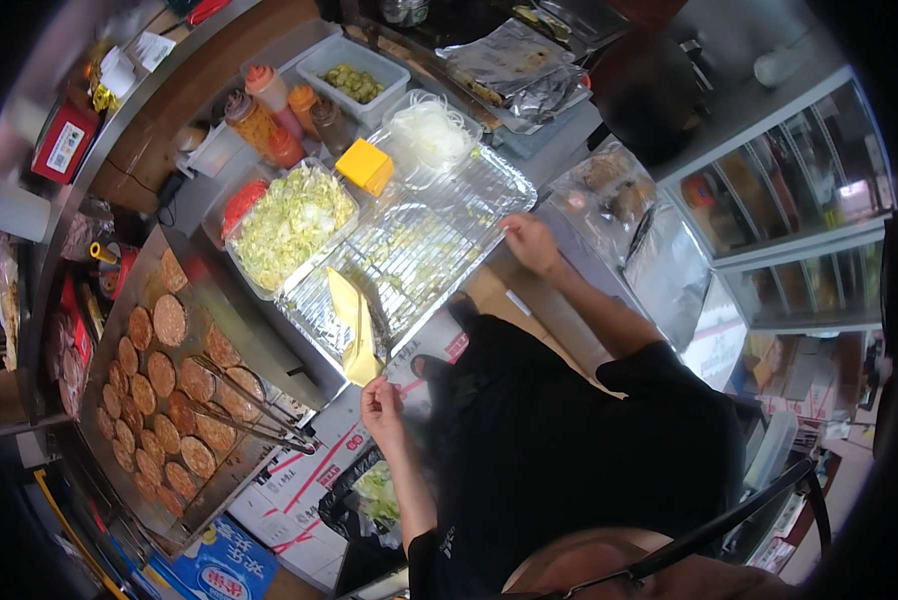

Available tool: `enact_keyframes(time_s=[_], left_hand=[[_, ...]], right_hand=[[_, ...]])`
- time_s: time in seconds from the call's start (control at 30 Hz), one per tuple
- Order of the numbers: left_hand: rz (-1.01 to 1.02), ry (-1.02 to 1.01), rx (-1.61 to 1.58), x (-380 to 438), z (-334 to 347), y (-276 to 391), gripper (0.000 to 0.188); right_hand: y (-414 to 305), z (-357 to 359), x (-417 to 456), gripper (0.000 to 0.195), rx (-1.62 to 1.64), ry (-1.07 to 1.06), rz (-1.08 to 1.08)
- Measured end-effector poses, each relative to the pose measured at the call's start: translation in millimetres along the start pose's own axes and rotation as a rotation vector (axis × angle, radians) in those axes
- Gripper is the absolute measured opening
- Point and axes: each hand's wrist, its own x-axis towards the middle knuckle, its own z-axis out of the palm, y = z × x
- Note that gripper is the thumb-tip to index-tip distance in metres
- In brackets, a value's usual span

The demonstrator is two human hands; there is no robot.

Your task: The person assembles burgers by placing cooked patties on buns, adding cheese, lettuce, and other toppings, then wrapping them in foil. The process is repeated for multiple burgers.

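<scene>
My left hand (pixel 383 411) is just below the lower tip of a folded yellow paper wrapper (pixel 359 330); whether the fingers touch it I cannot tell. That wrapper lies on the wire rack of a foil-lined tray (pixel 419 247), which has lettuce shreds scattered over it. At the tray's right edge is my right hand (pixel 531 241), fingers curled, with nothing visible in it. A tub of shredded lettuce (pixel 295 229) stands at the tray's left. Behind the tray are a yellow block-shaped stack, probably sliced cheese (pixel 366 166), and a container of sliced onion (pixel 430 133).
To the left, a griddle (pixel 223 322) holds many round meat patties (pixel 161 375), with metal tongs (pixel 254 420) lying across some. Squeeze bottles (pixel 250 124) and a tub of pickle slices (pixel 353 82) stand at the back. At right are bagged food (pixel 606 180) and a glass-fronted cabinet (pixel 786 187).
</scene>
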Motion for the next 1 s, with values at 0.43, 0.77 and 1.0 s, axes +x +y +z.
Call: enact_keyframes(time_s=[0.43,0.77,1.0], left_hand=[[0.061,0.066,-0.044,-4.9,28.6,3.9,0.016],[0.01,-0.008,0.104,26.0,70.0,5.4,0.018],[0.075,-0.099,0.169,37.7,106.3,22.4,0.016]], right_hand=[[89.6,-130.4,4.3,0.009,-0.557,0.428,0.279],[224.3,-164.8,6.4,0.023,-1.277,0.331,0.098],[223.7,-177.0,10.4,0.035,-1.202,0.121,0.383]])
